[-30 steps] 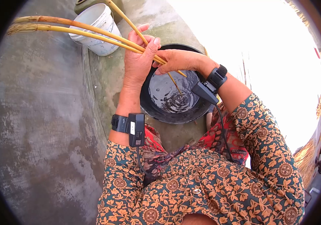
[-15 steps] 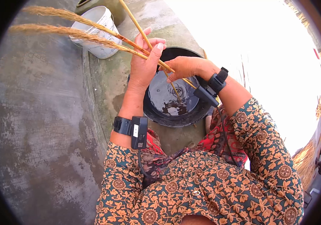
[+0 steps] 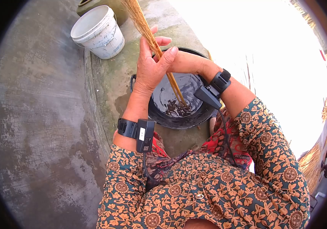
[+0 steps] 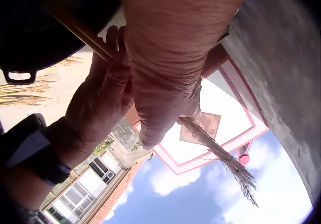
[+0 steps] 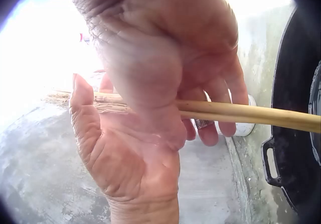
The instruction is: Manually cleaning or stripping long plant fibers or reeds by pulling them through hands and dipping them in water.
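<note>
Several yellow reed stalks (image 3: 175, 86) stand tilted over a black basin (image 3: 182, 123) of water, their lower ends in it. Frayed, feathery tops rise past my left hand (image 3: 152, 68), which holds the stalks between thumb and fingers. Behind it, partly hidden in the head view, is my right hand (image 3: 188, 62). In the right wrist view that hand's thumb and fingers pinch the stalks (image 5: 241, 112) on the basin side of the left palm (image 5: 135, 158). A frayed top (image 4: 220, 156) sticks out past the left hand in the left wrist view.
A white bucket (image 3: 104, 38) stands on the concrete floor beyond the basin, to the left, beside a greenish pot (image 3: 119, 11). Dry straw (image 3: 312, 164) lies at the far right. The basin has a side handle (image 4: 20, 77).
Two stalks that pointed left have swung in line with the third, and all now slope down into the water together. The left hand has shifted right, over the right hand.
</note>
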The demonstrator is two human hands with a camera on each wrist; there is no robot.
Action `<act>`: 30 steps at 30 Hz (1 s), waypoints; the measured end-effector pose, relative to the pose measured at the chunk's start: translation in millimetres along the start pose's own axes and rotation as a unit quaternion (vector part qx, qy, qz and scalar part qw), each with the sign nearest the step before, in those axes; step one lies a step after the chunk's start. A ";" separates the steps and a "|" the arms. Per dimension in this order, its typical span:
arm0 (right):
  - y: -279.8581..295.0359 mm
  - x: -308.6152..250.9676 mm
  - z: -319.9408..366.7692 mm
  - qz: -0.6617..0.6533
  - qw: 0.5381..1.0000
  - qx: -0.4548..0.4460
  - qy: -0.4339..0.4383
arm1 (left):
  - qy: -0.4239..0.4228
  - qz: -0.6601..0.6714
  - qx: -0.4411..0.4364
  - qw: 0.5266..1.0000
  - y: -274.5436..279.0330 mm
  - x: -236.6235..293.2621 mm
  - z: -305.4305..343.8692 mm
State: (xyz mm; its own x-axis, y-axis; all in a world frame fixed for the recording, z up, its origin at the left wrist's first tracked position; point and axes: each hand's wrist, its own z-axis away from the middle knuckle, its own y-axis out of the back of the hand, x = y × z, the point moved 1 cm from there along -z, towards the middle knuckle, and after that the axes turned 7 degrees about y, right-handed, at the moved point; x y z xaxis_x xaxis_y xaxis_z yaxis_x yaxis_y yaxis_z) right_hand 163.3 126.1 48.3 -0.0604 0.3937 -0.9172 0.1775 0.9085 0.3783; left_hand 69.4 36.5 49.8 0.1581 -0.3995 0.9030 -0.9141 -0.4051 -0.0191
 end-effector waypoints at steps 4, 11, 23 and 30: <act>1.4 -5.5 -3.0 -0.097 0.994 0.041 0.025 | 0.007 0.046 -0.004 0.999 3.9 3.1 -0.3; 6.3 -4.2 -3.6 -0.086 0.991 0.082 0.069 | 0.021 -0.032 -0.001 0.999 3.2 -1.3 0.6; -3.4 -12.4 -9.4 -0.038 0.994 0.051 0.091 | 0.025 0.032 0.014 0.999 5.9 12.6 4.4; 4.9 -34.9 -9.6 -0.110 0.952 0.234 0.162 | -0.020 0.049 0.025 0.998 14.9 -3.5 -3.8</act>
State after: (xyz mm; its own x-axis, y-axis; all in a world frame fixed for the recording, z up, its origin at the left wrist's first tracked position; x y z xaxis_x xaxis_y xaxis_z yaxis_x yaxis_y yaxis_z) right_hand 156.9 118.1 83.3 -0.4325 0.2926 -0.8528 0.5394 0.8419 0.0153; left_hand 53.8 34.9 48.0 0.0854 -0.4715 0.8777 -0.9060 -0.4034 -0.1285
